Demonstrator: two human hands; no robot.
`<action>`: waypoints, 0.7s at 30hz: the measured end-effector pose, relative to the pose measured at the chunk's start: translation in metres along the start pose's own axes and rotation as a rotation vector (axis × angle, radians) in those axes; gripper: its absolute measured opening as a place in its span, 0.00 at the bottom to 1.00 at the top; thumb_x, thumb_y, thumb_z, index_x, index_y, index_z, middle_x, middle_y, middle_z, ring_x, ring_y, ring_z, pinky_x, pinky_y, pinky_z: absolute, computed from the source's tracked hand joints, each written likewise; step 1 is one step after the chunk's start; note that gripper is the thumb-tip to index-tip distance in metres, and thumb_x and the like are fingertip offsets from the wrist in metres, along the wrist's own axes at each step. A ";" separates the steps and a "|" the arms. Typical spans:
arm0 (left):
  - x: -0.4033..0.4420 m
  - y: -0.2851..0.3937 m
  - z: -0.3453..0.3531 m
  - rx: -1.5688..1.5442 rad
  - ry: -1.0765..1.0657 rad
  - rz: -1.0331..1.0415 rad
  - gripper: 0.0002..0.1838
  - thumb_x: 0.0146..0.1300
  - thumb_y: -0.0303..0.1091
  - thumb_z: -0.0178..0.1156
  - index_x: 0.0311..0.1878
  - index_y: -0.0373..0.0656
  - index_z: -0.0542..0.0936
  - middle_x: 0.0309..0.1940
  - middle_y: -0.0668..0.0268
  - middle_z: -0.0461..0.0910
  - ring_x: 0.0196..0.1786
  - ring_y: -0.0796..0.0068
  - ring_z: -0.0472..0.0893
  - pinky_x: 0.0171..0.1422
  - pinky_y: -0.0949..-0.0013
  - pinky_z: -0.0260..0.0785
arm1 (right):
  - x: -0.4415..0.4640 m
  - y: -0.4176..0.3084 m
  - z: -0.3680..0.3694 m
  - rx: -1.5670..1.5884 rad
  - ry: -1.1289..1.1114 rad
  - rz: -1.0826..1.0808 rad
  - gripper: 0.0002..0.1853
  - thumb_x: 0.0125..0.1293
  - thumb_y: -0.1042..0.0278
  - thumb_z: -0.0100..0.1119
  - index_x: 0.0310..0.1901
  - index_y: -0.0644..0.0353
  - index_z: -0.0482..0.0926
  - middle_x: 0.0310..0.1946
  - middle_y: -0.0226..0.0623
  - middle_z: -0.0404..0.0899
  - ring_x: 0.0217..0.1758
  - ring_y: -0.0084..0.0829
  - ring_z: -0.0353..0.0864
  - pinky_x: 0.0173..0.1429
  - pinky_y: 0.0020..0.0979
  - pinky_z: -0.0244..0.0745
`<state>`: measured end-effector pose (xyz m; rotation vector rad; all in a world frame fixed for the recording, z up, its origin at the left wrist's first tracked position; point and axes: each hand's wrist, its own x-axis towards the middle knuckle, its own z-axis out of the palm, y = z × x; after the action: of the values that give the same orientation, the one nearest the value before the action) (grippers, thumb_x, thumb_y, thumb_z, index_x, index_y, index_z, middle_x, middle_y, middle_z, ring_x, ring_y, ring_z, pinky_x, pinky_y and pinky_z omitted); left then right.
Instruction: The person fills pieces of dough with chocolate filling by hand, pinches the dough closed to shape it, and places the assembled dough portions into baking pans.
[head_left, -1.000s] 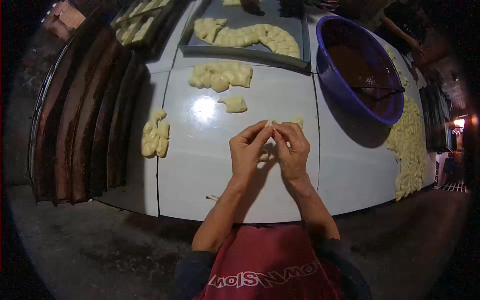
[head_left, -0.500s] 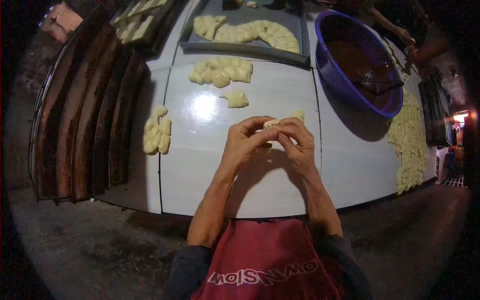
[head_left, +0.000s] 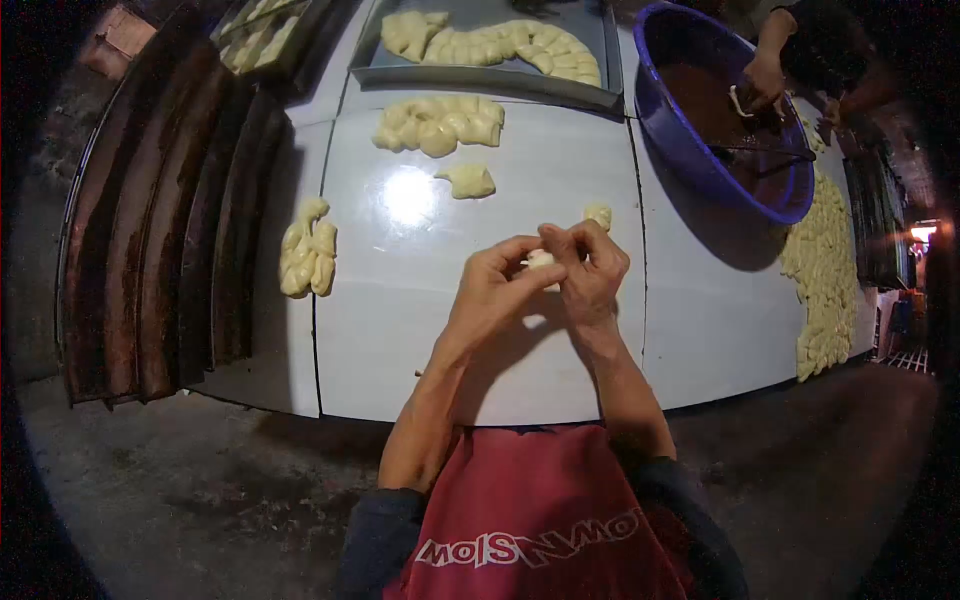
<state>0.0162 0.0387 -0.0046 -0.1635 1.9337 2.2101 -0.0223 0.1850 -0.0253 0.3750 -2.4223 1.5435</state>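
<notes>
A small piece of pale dough (head_left: 540, 259) is held above the white table between my two hands. My left hand (head_left: 492, 285) pinches it between thumb and fingers. My right hand (head_left: 593, 277) has its fingers curled at the dough's right side, its thumb raised over the top, so part of the piece is hidden. Just beyond the right hand lies a small lump of dough (head_left: 597, 216). Farther off are another loose lump (head_left: 469, 181) and a cluster of dough pieces (head_left: 438, 125). A second cluster (head_left: 308, 250) sits at the left.
A metal tray (head_left: 480, 76) with rows of dough stands at the back. To the right is a purple basin (head_left: 655, 95) of brown filling, with a co-worker's hand (head_left: 765, 83) over it. Many dough pieces (head_left: 825, 270) cover the right end. Dark trays (head_left: 160, 230) stand at left.
My right thumb has lifted up over the dough, and the right hand has turned slightly. The co-worker's hand has come over the basin holding something pale. The view has shifted a little.
</notes>
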 end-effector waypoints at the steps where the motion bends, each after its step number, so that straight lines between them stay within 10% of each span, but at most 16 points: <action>1: 0.002 -0.003 -0.002 -0.069 0.044 -0.027 0.16 0.66 0.35 0.68 0.51 0.34 0.83 0.40 0.63 0.86 0.42 0.77 0.84 0.46 0.72 0.78 | 0.004 -0.006 -0.001 0.025 -0.033 0.044 0.06 0.66 0.69 0.68 0.39 0.61 0.84 0.27 0.37 0.80 0.28 0.28 0.81 0.31 0.32 0.74; 9: 0.002 -0.028 -0.010 -0.486 0.086 -0.205 0.17 0.68 0.35 0.66 0.54 0.35 0.82 0.46 0.58 0.84 0.40 0.73 0.84 0.42 0.72 0.77 | -0.011 -0.012 -0.018 0.124 -0.316 0.036 0.11 0.66 0.71 0.66 0.49 0.62 0.83 0.44 0.42 0.84 0.44 0.35 0.85 0.49 0.33 0.80; 15: -0.012 -0.023 -0.027 0.557 0.279 0.120 0.34 0.67 0.46 0.64 0.70 0.36 0.70 0.54 0.53 0.81 0.46 0.62 0.86 0.51 0.64 0.77 | 0.000 0.009 -0.011 -0.132 -0.539 0.202 0.14 0.72 0.63 0.57 0.50 0.64 0.83 0.44 0.45 0.84 0.47 0.37 0.85 0.55 0.36 0.77; 18: -0.016 -0.019 -0.026 0.513 0.146 0.143 0.40 0.51 0.24 0.74 0.70 0.43 0.70 0.65 0.52 0.73 0.55 0.53 0.82 0.55 0.60 0.79 | -0.005 -0.003 -0.010 -0.097 -0.334 0.204 0.15 0.73 0.64 0.54 0.54 0.64 0.81 0.44 0.46 0.84 0.50 0.41 0.84 0.56 0.39 0.77; 21: -0.014 -0.023 -0.012 0.741 0.048 0.270 0.36 0.55 0.27 0.70 0.68 0.39 0.69 0.60 0.50 0.75 0.55 0.49 0.81 0.58 0.56 0.76 | -0.014 0.003 -0.002 0.000 -0.471 0.399 0.16 0.74 0.65 0.52 0.55 0.67 0.79 0.45 0.50 0.84 0.48 0.41 0.84 0.55 0.39 0.78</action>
<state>0.0345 0.0287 -0.0253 0.1676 2.7773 1.4643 -0.0098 0.1895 -0.0317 0.2919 -3.0073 1.7737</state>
